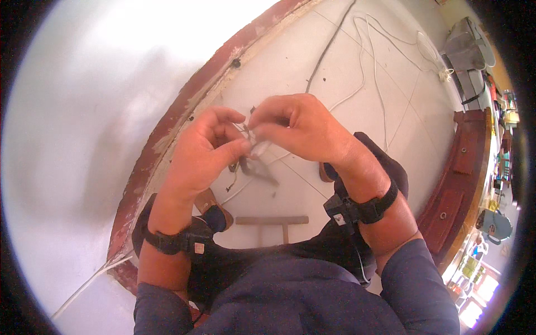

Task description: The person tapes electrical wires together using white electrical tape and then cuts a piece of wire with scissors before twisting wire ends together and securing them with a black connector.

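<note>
My left hand (206,148) and my right hand (296,125) are close together over the floor, fingers curled around thin, dark wire ends (245,129) between them. Both hands appear closed on these wires; the exact grip is partly hidden and blurred. A blurred grey item (259,173) shows just below the fingers; I cannot make out what it is or whether it is held. A white cable (340,102) and a black cable (329,51) run across the tiled floor beyond my hands.
A white wall (72,128) with red skirting (139,184) curves along the left. A T-shaped wooden piece (271,220) lies between my shoes. A dark red wooden cabinet (466,151) with a cluttered top stands at the right, a grey metal item (466,44) behind it.
</note>
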`<state>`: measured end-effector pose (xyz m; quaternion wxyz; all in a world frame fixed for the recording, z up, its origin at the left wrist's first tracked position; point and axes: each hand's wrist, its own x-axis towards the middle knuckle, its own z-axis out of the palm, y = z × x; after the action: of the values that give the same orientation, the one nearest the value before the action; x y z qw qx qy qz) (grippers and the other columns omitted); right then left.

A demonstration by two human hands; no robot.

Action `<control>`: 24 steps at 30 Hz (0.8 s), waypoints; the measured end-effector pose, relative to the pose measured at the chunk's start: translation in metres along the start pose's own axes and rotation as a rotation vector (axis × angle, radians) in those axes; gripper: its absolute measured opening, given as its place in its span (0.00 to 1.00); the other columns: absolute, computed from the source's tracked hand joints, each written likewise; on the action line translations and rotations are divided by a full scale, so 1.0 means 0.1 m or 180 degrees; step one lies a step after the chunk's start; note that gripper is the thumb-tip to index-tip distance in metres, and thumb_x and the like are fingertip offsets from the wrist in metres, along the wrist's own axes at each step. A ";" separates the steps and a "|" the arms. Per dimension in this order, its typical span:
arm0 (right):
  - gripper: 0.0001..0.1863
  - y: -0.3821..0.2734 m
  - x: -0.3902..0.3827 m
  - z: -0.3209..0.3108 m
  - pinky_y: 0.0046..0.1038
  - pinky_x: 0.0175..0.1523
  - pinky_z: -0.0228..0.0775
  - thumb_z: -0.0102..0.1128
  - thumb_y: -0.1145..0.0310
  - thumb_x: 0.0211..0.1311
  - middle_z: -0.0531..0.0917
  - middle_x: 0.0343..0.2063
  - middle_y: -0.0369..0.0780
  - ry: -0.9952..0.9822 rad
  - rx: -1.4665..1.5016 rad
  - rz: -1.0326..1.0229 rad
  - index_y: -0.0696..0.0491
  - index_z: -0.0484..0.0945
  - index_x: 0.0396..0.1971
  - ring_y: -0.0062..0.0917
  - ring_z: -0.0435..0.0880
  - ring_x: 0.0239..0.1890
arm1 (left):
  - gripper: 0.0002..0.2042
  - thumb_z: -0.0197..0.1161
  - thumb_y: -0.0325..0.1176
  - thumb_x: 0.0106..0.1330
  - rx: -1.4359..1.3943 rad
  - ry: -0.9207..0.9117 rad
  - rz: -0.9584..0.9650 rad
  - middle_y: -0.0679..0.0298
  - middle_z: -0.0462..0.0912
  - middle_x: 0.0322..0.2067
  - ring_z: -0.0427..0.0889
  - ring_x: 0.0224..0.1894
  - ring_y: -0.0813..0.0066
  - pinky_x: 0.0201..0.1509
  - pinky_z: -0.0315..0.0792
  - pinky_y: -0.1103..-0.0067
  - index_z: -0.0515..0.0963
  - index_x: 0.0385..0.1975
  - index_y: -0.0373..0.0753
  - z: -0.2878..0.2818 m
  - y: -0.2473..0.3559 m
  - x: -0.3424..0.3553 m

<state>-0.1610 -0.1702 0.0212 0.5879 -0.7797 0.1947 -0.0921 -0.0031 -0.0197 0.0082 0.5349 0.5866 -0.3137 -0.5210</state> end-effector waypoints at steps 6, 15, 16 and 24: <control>0.07 -0.06 -0.01 -0.03 0.22 0.44 0.74 0.62 0.74 0.60 0.86 0.31 0.37 -0.0141 -0.0096 0.0155 0.60 0.84 0.36 0.15 0.81 0.36 | 0.15 0.66 0.23 0.63 -0.0016 0.0014 -0.0047 0.65 0.84 0.30 0.80 0.31 0.83 0.34 0.71 0.84 0.73 0.48 0.36 0.00 -0.03 0.00; 0.07 -0.10 -0.03 -0.05 0.22 0.42 0.74 0.64 0.72 0.59 0.86 0.30 0.36 -0.0252 -0.0200 0.0141 0.58 0.85 0.34 0.16 0.81 0.34 | 0.14 0.66 0.23 0.63 -0.0135 0.0030 -0.0075 0.64 0.84 0.32 0.81 0.31 0.81 0.34 0.72 0.84 0.73 0.47 0.36 0.03 -0.01 -0.01; 0.07 -0.10 -0.03 -0.04 0.22 0.41 0.74 0.64 0.72 0.59 0.86 0.29 0.36 -0.0250 -0.0145 0.0139 0.58 0.85 0.34 0.16 0.81 0.33 | 0.14 0.66 0.24 0.63 -0.0181 0.0020 -0.0066 0.63 0.84 0.33 0.82 0.31 0.80 0.34 0.72 0.84 0.73 0.46 0.36 0.02 -0.02 -0.01; 0.09 0.03 0.02 0.08 0.21 0.42 0.72 0.63 0.69 0.63 0.84 0.31 0.36 -0.0279 0.0451 0.0445 0.60 0.83 0.36 0.16 0.79 0.36 | 0.12 0.67 0.26 0.64 -0.0234 0.0087 -0.0129 0.64 0.83 0.33 0.82 0.34 0.80 0.36 0.73 0.83 0.73 0.45 0.36 0.00 -0.01 -0.01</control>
<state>-0.1567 -0.1648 0.0164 0.6545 -0.7240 0.2157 -0.0302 -0.0039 -0.0187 0.0072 0.5497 0.5798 -0.2750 -0.5348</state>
